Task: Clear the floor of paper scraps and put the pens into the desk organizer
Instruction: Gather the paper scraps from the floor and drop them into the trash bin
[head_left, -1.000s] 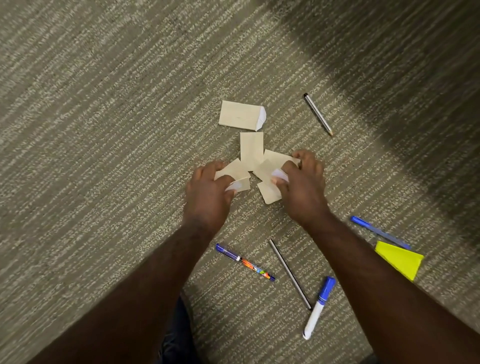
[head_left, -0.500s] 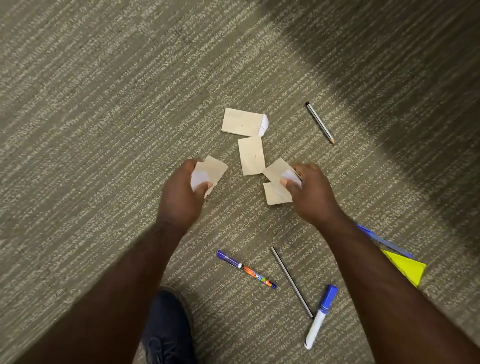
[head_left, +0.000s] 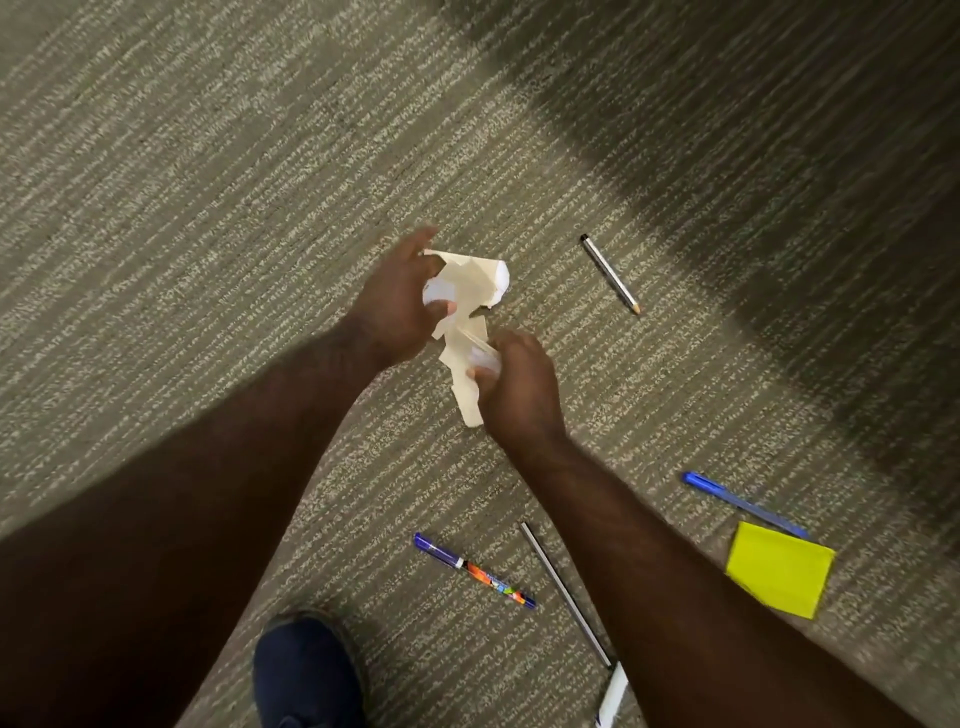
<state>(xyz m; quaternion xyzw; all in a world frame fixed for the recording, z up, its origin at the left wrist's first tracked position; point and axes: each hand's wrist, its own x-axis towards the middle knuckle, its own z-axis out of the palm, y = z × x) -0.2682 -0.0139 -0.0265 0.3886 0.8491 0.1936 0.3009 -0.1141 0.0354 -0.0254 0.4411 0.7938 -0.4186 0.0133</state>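
Your fingers curled round cream scraps, left hand gripping the upper bunch, right hand pinching the lower, above the carpet, pens scattered nearby.

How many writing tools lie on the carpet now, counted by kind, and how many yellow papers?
Pencils: 1
Blue pens: 1
Patterned pens: 1
Thin grey sticks, kind unclear: 1
White markers, partly hidden by the arm: 1
Yellow papers: 1
Total: 6
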